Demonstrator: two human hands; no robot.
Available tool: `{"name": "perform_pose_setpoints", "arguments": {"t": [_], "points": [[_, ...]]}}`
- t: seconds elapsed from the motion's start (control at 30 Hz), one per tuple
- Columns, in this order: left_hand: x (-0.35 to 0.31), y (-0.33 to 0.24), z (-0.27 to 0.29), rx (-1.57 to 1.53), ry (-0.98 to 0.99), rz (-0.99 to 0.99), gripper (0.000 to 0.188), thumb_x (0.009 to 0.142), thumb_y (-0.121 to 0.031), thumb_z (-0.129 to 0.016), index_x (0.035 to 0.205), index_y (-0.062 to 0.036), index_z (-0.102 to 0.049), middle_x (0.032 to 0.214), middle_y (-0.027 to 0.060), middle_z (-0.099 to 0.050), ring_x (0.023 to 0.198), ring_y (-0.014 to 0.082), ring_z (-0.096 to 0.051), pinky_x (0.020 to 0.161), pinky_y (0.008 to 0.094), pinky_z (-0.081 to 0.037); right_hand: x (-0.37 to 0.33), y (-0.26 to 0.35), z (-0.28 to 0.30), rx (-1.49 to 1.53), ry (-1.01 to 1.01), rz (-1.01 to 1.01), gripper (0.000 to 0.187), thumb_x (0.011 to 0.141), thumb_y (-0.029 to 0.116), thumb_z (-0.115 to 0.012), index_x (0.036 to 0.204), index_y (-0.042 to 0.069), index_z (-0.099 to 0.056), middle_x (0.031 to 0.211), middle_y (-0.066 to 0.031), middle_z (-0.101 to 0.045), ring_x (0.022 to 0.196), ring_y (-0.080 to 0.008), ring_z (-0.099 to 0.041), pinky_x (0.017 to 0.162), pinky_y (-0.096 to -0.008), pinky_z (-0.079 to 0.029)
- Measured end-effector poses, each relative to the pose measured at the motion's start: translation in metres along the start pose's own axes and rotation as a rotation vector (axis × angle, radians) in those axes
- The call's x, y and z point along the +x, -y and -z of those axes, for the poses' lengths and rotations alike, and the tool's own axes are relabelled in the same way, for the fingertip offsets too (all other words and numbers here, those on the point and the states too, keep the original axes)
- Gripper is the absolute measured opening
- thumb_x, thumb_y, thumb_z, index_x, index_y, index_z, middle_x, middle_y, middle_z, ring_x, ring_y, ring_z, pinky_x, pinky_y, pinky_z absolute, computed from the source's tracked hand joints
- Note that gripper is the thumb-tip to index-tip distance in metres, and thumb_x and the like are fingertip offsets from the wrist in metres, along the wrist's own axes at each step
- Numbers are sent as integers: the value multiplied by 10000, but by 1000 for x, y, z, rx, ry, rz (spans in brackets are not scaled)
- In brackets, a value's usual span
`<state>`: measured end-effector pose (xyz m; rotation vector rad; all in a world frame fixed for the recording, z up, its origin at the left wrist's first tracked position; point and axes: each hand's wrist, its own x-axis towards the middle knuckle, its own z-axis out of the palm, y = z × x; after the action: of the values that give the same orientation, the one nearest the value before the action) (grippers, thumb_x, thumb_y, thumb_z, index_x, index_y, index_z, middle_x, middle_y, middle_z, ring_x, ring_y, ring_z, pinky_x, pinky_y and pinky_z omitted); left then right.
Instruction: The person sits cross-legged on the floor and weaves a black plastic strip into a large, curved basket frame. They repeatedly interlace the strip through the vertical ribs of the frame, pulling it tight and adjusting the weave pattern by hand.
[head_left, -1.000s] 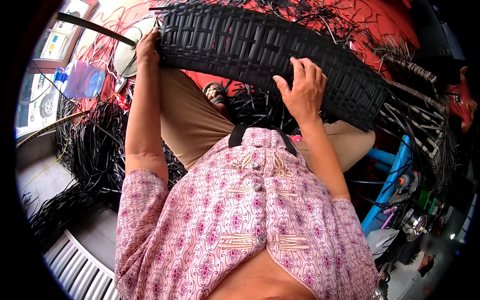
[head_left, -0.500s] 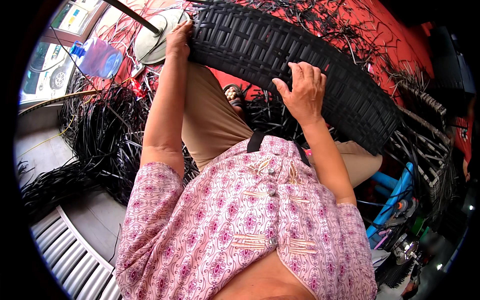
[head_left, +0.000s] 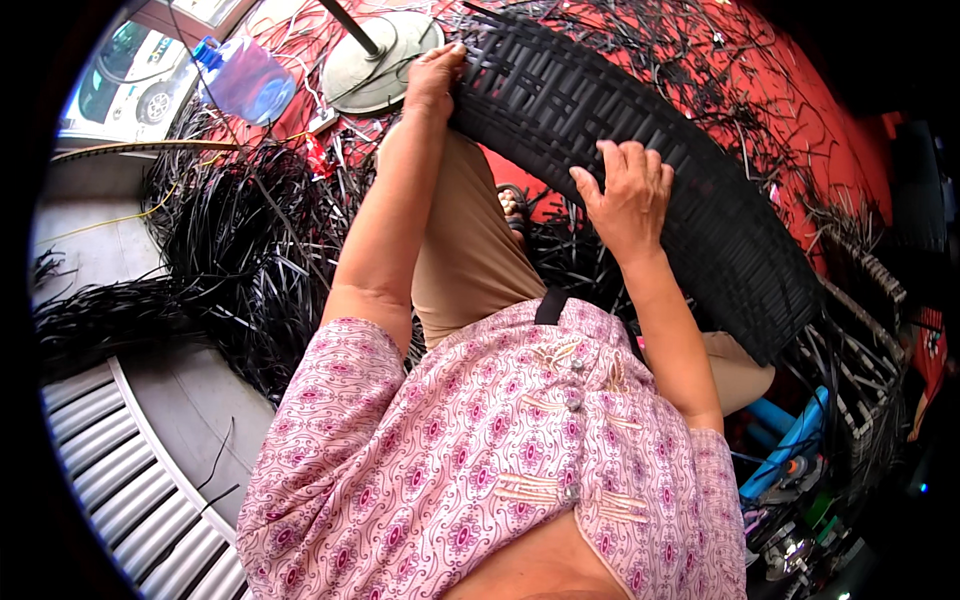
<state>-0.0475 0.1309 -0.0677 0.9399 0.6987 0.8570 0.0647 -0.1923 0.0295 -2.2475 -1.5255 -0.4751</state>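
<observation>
A long, curved black woven panel (head_left: pixel 600 110) of flat plastic strips lies slantwise across my lap, from upper left to lower right. At its far left end my left hand (head_left: pixel 437 80) is closed on the edge, its fingertips partly hidden. My right hand (head_left: pixel 630 195) rests palm down on the near side of the panel around its middle. Its thumb is held apart from the slightly bent fingers, and nothing shows in it. Loose strip ends (head_left: pixel 815 350) stick out by the panel's lower right end.
Black strips (head_left: pixel 230 230) lie heaped at my left, and more scraps litter the red floor (head_left: pixel 840 170). A round pale stand base (head_left: pixel 360 85) and a blue water jug (head_left: pixel 250 80) are at the upper left. A slatted metal bench (head_left: pixel 125 470) stands lower left; blue tubing (head_left: pixel 795 445) lies lower right.
The whole scene has shifted right in the picture. My left hand still holds the panel's end, and my right hand stays on the weave with its fingers slightly more bent.
</observation>
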Motion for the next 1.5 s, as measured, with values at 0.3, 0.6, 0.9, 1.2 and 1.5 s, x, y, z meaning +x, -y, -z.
{"name": "perform_pose_setpoints", "arguments": {"t": [0.3, 0.6, 0.9, 1.2, 1.5], "points": [[-64, -44, -30, 1181, -357, -370, 222, 835, -151, -745, 1002, -17, -690, 901, 113, -689, 817, 267, -675, 771, 386, -539, 5, 1, -10, -72, 26, -16, 529, 816, 427, -748, 1203, 94, -610, 932, -76, -555, 871, -268, -554, 762, -413, -449], [-111, -30, -75, 1474, 156, -881, 219, 839, -85, -643, 1054, -104, -683, 1093, 67, -622, 1046, 272, -575, 927, 404, -406, 6, 1, -15, -114, 58, -13, 597, 824, 454, -734, 1253, 67, -581, 917, -80, -530, 847, -268, -544, 745, -411, -456], [-105, -15, -99, 1343, 81, -961, 273, 880, -144, -635, 1145, -80, -628, 1246, 85, -584, 1194, 308, -529, 1023, 429, -383, -3, -3, -17, -81, -7, -7, 597, 826, 430, -731, 1290, 85, -582, 970, -76, -524, 887, -262, -526, 759, -407, -436], [-108, 16, -92, 1347, 59, -981, 447, 924, -174, -601, 1357, -98, -517, 1427, 106, -487, 1352, 283, -432, 1147, 450, -263, 26, -12, -7, -137, -60, -118, 508, 802, 480, -729, 1142, 119, -619, 1019, -64, -548, 966, -265, -517, 829, -436, -397], [-109, 18, -88, 1378, 35, -980, 441, 953, -204, -557, 1383, -112, -517, 1442, 106, -486, 1313, 299, -455, 1121, 448, -280, -31, -23, 14, -62, -103, -200, 570, 806, 450, -740, 1233, 101, -594, 1201, -96, -532, 1150, -293, -484, 974, -472, -369]]}}
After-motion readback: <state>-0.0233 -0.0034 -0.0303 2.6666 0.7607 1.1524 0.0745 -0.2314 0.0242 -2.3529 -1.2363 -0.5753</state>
